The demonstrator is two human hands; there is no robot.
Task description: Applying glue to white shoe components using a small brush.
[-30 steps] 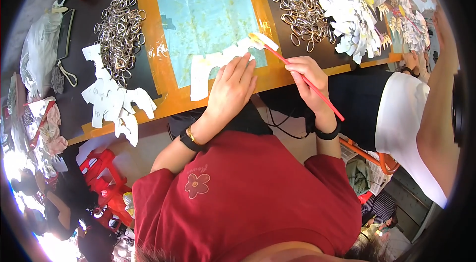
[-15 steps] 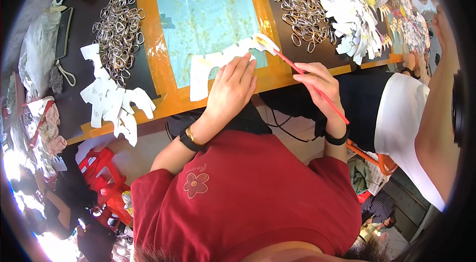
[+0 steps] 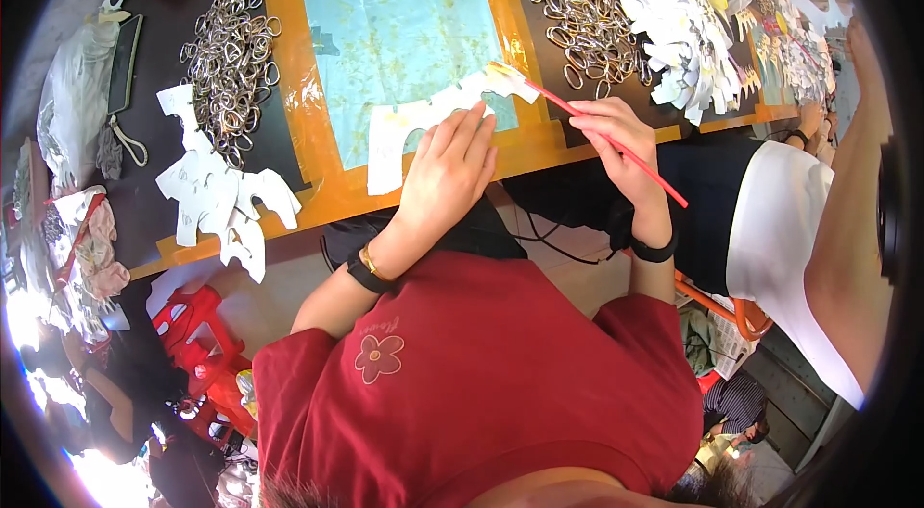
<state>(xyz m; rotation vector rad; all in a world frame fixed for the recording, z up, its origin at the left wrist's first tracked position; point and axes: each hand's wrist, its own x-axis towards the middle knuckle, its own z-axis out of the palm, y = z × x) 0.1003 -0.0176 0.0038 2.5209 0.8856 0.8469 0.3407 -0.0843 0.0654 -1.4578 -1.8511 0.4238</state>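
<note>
Along a light-blue rectangular sheet (image 3: pixel 404 17)'s near edge, the left hand (image 3: pixel 449 162) is lying flat on a white notched piece (image 3: pixel 388 157); right of the sheet, the right hand (image 3: pixel 621 144) is pinching a slim red-handled brush (image 3: pixel 556 100). Farther left, silvery oval rings (image 3: pixel 231 56) are lying heaped.

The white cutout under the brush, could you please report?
Left hand on white cutout; right hand holding red brush, bristles at cutout's right end; metal rings aside, not blocking.
</note>
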